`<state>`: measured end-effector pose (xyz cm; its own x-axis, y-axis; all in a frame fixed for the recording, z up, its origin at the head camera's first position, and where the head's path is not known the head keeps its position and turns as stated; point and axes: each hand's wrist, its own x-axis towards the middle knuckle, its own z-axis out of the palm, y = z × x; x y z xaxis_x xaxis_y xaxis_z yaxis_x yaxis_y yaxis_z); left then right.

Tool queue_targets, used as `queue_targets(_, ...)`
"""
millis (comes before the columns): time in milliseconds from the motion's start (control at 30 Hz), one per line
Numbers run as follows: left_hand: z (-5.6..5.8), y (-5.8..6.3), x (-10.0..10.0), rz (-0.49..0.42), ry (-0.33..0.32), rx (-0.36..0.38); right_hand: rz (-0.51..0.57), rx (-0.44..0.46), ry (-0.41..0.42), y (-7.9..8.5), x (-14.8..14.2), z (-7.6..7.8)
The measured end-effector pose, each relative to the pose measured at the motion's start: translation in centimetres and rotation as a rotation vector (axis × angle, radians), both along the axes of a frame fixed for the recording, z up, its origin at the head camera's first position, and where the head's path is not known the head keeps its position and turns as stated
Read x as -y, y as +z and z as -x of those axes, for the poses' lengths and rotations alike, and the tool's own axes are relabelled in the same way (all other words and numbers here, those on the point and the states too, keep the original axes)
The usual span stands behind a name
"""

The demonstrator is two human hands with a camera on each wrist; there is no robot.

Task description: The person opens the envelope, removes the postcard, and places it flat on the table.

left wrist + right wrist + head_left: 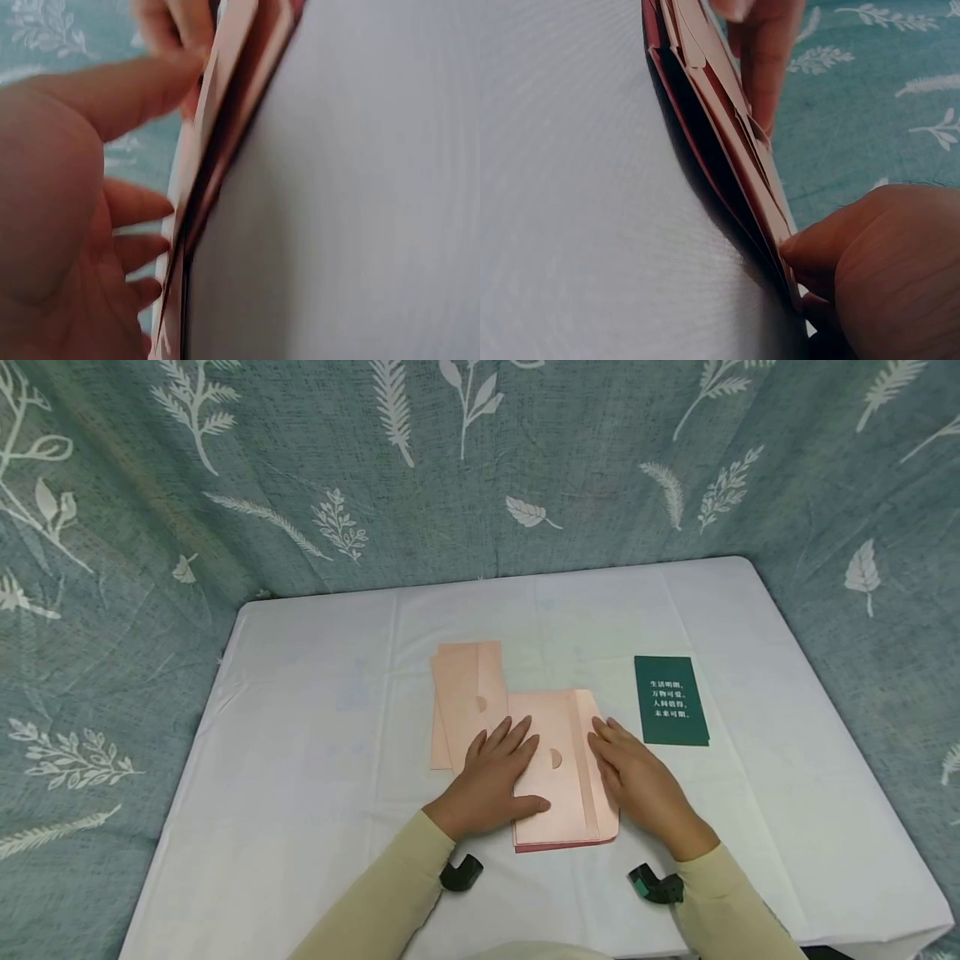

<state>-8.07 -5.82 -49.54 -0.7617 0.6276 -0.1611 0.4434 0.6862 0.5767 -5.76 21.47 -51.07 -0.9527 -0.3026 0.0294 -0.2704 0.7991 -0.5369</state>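
Note:
A pale pink paper folder [551,768] lies flat on the white table, a half-round cut near its middle and a darker strip down its right side. On its left part rests my left hand [491,777], fingers spread and thumb out over the cover. My right hand [648,781] lies along the folder's right edge, its fingertips touching it; the thumb is hidden in the head view. In the right wrist view, several pink and red layers of the folder [742,161] stand slightly apart at the edge. The left wrist view also shows parted layers of the folder [236,82].
Two pale pink envelope-like pieces [468,681] overlap behind my left hand. A dark green card stack [671,702] with white writing lies at the right. The white-covered table [315,735] meets a green leaf-patterned curtain [480,518] at the back.

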Motion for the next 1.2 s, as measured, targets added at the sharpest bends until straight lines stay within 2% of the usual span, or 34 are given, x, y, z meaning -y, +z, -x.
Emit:
queue_targets(133, -0.5, -0.1, -1.5, 0.016, 0.056, -0.028, -0.003, -0.008, 0.008, 0.0, 0.0, 0.1)
queue_targets(233, -0.9, -0.4, -2.7, 0.039, 0.072, -0.052, -0.002, -0.009, 0.012, -0.1, -0.1, 0.1)
queue_targets(367, -1.6, -0.6, -4.3, 0.048, 0.089, -0.059, -0.008, -0.013, 0.020, -0.1, -0.1, 0.2)
queue_targets(567, -2.5, -1.0, -6.1, 0.044, 0.167, -0.072, -0.010, -0.006, 0.022, 0.0, -0.2, 0.2)
queue_targets(700, -2.9, -1.5, -6.6, 0.068, 0.199, -0.130, -0.008, -0.003, 0.029, 0.0, -0.2, 0.2)
queue_targets(933, -3.1, -1.9, -7.1, 0.102, 0.212, -0.212, 0.012, 0.003, 0.025, 0.0, -0.3, 0.1)
queue_targets(1200, -3.2, -2.4, -7.5, 0.110, 0.243, -0.209, 0.028, 0.010, 0.011, 0.0, -0.3, 0.1)
